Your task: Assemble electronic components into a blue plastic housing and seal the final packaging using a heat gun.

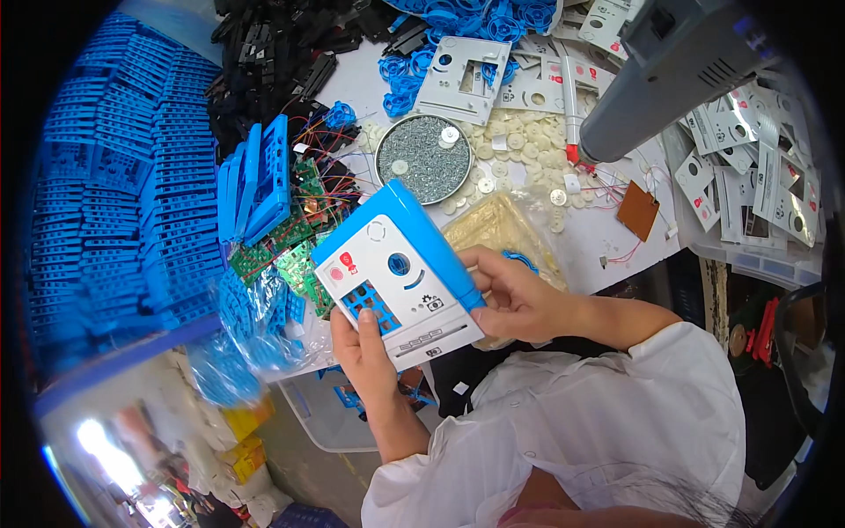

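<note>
Between my two hands is a blue plastic case (414, 211) with a white printed front panel (361, 255), tilted and facing up. The panel has a round hole, a square window with blue grid showing through, and a narrow slot near its lower edge. My left hand (365, 352) grips the lower left corner, its thumb on the panel beside the window. Wrapped round the right side, my right hand (519, 299) has its fingers at the blue edge; some fingertips are hidden. Under the right hand lies a yellowish plastic-wrapped pad (497, 224) with a blue ring part (521, 260) on it.
A round tray of small screws (414, 145) stands beyond the case, beside scattered white discs (528, 141). Blue frames (114, 194) are stacked high at left, near green circuit boards (308, 207). A bulky grey device (669, 79) juts in from the upper right, near loose white panels (783, 185).
</note>
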`<state>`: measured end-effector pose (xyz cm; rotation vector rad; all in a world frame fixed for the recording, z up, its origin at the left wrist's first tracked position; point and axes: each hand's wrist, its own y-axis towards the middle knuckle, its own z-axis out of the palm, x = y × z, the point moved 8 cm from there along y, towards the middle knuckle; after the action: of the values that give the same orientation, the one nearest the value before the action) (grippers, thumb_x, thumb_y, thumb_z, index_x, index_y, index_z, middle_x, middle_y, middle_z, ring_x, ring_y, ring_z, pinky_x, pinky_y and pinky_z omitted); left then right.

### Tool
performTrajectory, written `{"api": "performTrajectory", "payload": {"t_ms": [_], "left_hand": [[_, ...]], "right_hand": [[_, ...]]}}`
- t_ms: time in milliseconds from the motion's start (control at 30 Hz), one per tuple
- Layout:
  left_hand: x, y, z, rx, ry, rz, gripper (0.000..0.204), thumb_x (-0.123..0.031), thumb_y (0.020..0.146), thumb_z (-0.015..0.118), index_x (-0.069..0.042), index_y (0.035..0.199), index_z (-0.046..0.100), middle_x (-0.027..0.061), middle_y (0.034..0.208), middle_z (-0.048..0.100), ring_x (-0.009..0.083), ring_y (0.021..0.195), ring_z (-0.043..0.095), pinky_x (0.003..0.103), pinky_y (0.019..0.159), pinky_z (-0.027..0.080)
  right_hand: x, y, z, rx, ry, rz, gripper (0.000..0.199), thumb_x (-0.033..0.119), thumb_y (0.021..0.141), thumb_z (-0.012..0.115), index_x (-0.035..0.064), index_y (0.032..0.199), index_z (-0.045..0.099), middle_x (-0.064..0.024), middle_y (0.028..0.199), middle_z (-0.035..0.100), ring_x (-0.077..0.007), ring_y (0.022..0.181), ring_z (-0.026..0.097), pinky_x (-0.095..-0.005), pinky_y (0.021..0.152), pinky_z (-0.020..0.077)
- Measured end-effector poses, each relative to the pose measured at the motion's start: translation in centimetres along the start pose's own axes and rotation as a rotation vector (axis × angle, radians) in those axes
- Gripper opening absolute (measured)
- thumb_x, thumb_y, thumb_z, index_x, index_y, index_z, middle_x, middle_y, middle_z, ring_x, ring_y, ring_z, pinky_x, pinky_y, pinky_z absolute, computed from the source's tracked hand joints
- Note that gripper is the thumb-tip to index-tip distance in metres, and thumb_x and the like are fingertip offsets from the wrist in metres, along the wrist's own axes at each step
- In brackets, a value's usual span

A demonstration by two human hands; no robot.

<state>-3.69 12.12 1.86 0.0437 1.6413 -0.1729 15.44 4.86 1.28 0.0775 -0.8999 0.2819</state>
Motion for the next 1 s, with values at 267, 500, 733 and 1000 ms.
{"api": "performTrajectory", "payload": {"t_ms": [267, 500, 733, 1000], "left_hand": [[0.5, 0.1, 0.4, 0.005, -0.173, -0.073, 0.033, -0.016, 0.106, 0.052, 0.005, 0.132, 0.054, 0.0124, 0.117, 0.068, 0.0139, 0.101, 0.065, 0.029, 0.087, 0.051], [1.2, -0.2, 0.4, -0.021, -0.243, -0.104, 0.035, -0.016, 0.107, 0.052, 0.004, 0.135, 0.053, 0.0127, 0.120, 0.067, 0.0150, 0.103, 0.066, 0.030, 0.089, 0.052], [1.2, -0.5, 0.5, -0.042, -0.206, -0.018, 0.036, -0.016, 0.107, 0.050, 0.004, 0.136, 0.051, 0.0127, 0.121, 0.066, 0.0152, 0.105, 0.064, 0.031, 0.092, 0.051], [0.7, -0.7, 0.6, -0.061, -0.208, 0.020, 0.037, -0.016, 0.107, 0.050, 0.006, 0.136, 0.050, 0.0144, 0.122, 0.065, 0.0166, 0.107, 0.064, 0.031, 0.093, 0.050]], "right_hand": [[0.9, 0.1, 0.6, -0.011, -0.079, 0.021, 0.075, -0.007, 0.086, 0.060, 0.0043, 0.154, 0.028, -0.0121, 0.129, 0.062, -0.0113, 0.105, 0.065, -0.0263, 0.086, 0.0569], [1.2, -0.2, 1.0, -0.004, -0.135, -0.036, 0.077, -0.005, 0.084, 0.063, 0.0037, 0.153, 0.030, -0.0106, 0.124, 0.062, -0.0115, 0.108, 0.064, -0.0263, 0.087, 0.0561], [0.6, -0.4, 1.0, -0.039, -0.130, -0.091, 0.073, -0.005, 0.085, 0.062, 0.0011, 0.151, 0.031, -0.0138, 0.126, 0.060, -0.0154, 0.114, 0.063, -0.0299, 0.091, 0.0558], [1.1, -0.5, 1.3, 0.006, -0.079, -0.033, 0.078, -0.002, 0.090, 0.065, 0.0016, 0.157, 0.025, -0.0142, 0.134, 0.059, -0.0199, 0.119, 0.062, -0.0337, 0.096, 0.0555]]}}
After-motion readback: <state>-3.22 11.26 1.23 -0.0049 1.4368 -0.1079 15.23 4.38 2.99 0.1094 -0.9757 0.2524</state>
